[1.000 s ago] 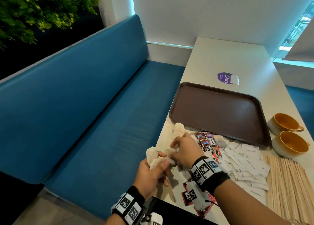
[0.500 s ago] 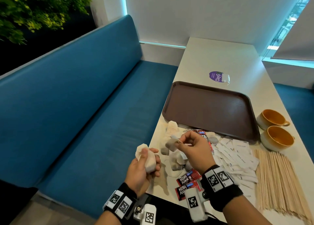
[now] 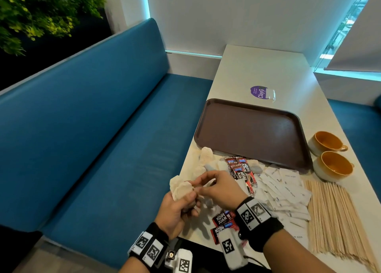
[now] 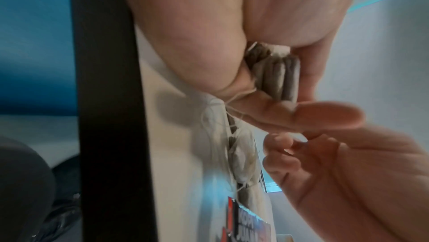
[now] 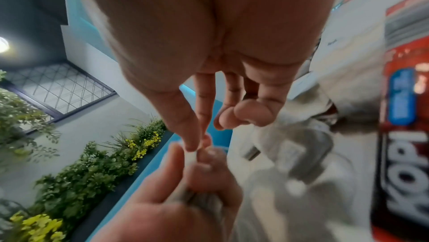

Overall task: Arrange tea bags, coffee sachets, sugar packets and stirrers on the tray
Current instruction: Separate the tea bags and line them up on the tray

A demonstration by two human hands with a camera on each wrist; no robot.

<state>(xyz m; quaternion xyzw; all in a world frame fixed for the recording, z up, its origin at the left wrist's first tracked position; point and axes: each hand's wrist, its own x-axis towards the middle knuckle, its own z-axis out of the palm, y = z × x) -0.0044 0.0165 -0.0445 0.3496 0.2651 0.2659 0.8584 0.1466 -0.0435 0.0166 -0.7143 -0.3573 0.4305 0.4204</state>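
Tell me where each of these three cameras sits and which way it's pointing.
Head: worn on the head, looking forward and down at the brown plastic tray; both hands and wristbands show.
Left wrist: along the left hand at its grip on the stack of white paper tea bags; palm and fingers show.
Right wrist: along the right hand towards the pinching fingertips; palm shows.
Shared: both wrist views show the two hands meeting over the tea bags.

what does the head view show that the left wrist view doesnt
Only the head view shows the tray, bare so far, two cups, sugar packets and stirrers on the table.

Only the left wrist view shows the tea bags' dark bottoms edge-on, stacked side by side, with strings trailing down.

Both show the left hand gripping the tea bags, the right hand reaching in, and coffee sachets.
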